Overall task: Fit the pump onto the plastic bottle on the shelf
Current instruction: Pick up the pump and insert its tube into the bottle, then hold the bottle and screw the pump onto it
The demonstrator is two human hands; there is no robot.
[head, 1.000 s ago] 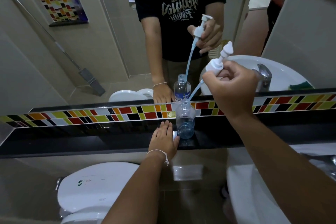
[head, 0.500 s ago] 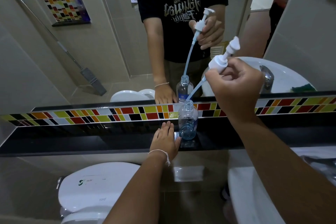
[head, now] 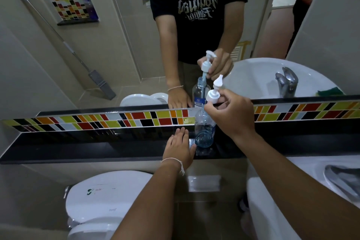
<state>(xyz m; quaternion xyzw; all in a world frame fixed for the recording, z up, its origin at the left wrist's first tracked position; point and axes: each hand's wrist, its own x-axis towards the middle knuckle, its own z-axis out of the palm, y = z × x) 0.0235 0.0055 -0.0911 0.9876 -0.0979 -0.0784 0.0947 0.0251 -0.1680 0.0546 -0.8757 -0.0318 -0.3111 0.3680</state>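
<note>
A clear, bluish plastic bottle [head: 204, 130] stands upright on the black shelf [head: 97, 148] below the mirror. My right hand [head: 231, 115] grips the white pump [head: 213, 94] just above the bottle's neck, slightly tilted, its tube down inside the bottle. My left hand [head: 180, 147] lies flat on the shelf, fingers apart, its thumb side touching the bottle's base. The mirror repeats bottle, pump and both hands.
A band of coloured tiles [head: 116, 121] runs behind the shelf. Below the shelf at the left stands a white toilet cistern [head: 101, 197], and a white basin [head: 272, 200] with a tap [head: 342, 179] sits at the right. A flush plate [head: 204, 183] is on the wall between them.
My right hand has lowered the pump toward the bottle, and the long tube has slid down inside it. My left hand has stayed on the shelf beside the bottle.
</note>
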